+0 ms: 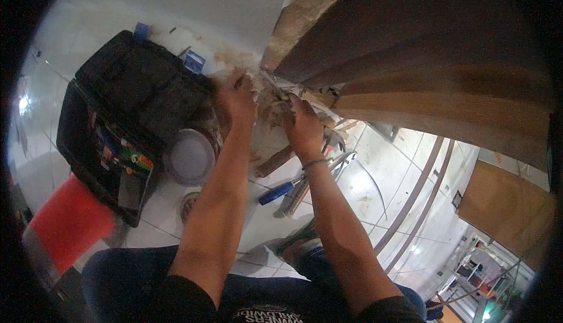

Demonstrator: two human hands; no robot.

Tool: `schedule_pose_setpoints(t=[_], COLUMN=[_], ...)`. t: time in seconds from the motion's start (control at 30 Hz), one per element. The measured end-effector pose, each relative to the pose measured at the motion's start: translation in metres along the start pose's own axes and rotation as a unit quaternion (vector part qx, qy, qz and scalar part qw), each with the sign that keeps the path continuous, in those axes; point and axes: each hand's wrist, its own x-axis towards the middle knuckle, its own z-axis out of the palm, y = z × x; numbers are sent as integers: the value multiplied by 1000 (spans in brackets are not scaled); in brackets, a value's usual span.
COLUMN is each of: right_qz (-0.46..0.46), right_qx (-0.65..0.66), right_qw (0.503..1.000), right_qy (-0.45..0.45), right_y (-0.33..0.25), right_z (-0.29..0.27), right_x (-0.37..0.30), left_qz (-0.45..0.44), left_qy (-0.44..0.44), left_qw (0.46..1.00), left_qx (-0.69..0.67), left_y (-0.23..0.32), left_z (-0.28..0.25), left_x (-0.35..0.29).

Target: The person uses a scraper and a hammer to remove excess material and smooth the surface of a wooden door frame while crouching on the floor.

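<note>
My left hand [239, 101] is closed near the wall's base, its fingers curled; what they hold, if anything, I cannot make out. My right hand [305, 126], with a dark band at the wrist, grips a thin greyish bar-like piece [274, 84] that slants up and left toward the foot of a brown wooden panel [410, 47]. Brown dust and crumbs [271, 112] lie on the tiles between both hands. Just below my right hand are a hammer [275, 162] and a blue-handled tool [275, 194], partly covered by my wrist.
A black tool bag [146, 82] lies open at the left, with a round pale-lidded tub [189, 156] beside it. Something red and flat [73, 220] sits at the lower left. Two long brown strips [419, 197] cross the white tiles at the right, near a brown board [504, 211].
</note>
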Motion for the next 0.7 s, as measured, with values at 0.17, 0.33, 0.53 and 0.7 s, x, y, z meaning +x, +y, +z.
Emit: schedule_pose_setpoints(t=[0.17, 0.33, 0.53, 0.7], right_qz=[4, -2, -2, -17], right_qx=[-19, 5, 37, 89], right_qw=[999, 999, 997, 993], right_qy=[42, 49, 69, 70], right_y=[7, 8, 8, 4], right_z=[-1, -5, 1, -4], right_x=[-6, -3, -14, -18], left_qz=[48, 153, 180, 118], left_qy=[-57, -138, -62, -131], left_qw=[997, 971, 965, 979], left_qx=[-8, 123, 182, 97], left_y=[-4, -1, 10, 12], left_z=[0, 8, 6, 2], left_x=[-1, 5, 3, 1])
